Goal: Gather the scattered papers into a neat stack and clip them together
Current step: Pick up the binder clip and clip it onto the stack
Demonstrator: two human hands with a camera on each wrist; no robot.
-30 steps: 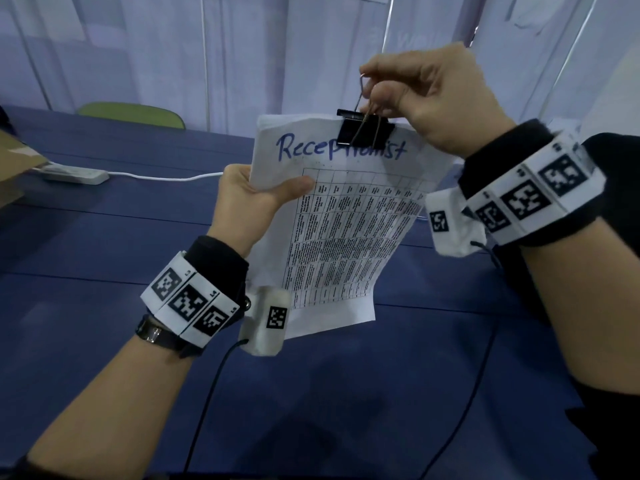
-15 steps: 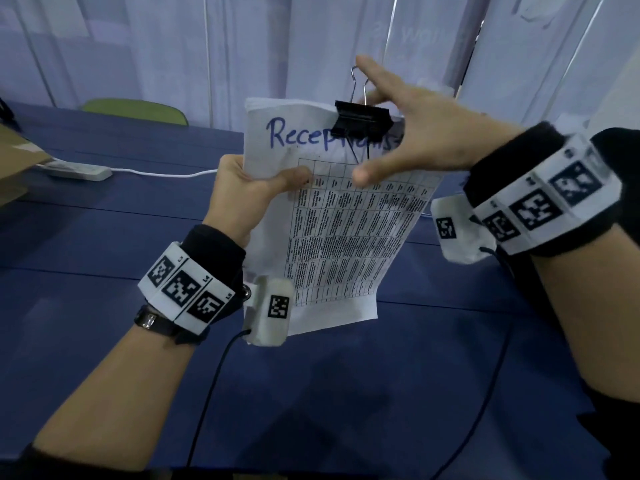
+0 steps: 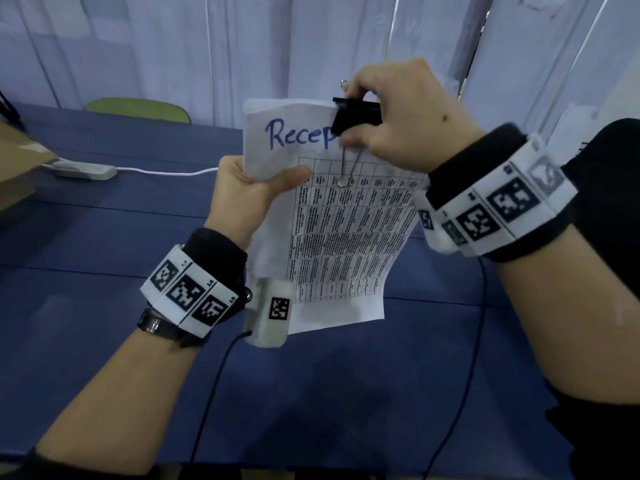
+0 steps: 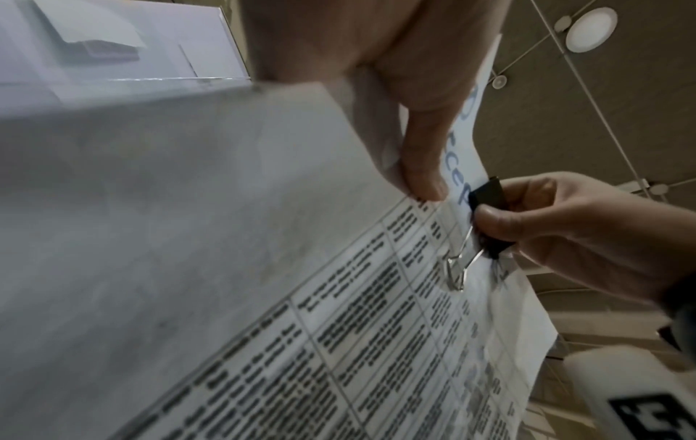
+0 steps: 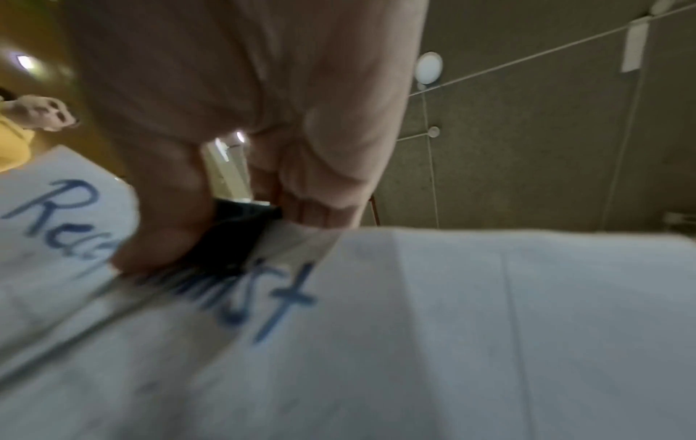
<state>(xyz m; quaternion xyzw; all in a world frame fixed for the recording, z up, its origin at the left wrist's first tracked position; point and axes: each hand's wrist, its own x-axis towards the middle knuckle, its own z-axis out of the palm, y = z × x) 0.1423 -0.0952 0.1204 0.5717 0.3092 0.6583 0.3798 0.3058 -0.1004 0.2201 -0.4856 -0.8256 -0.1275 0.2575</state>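
I hold a stack of white papers (image 3: pixel 339 237) upright above the blue table, its top sheet headed with blue handwriting over a printed grid. My left hand (image 3: pixel 249 192) grips the stack's left edge, thumb on the front. A black binder clip (image 3: pixel 353 116) sits on the top edge. My right hand (image 3: pixel 391 116) pinches the clip, thumb on its front. One wire handle (image 3: pixel 346 168) lies folded down flat on the page. The left wrist view shows the clip (image 4: pixel 489 214) under the right thumb. In the blurred right wrist view the clip (image 5: pixel 233 238) sits between thumb and fingers.
The blue table (image 3: pixel 104 237) lies below the papers. A white power strip (image 3: pixel 83 169) with its cable lies at the far left, beside a cardboard box (image 3: pixel 17 171). A green chair back (image 3: pixel 138 109) shows behind the table. White curtains hang at the back.
A second ago my right hand pinched the clip's raised handles, then spread open. Now it pinches the clip body, and the front handle is folded down onto the page.
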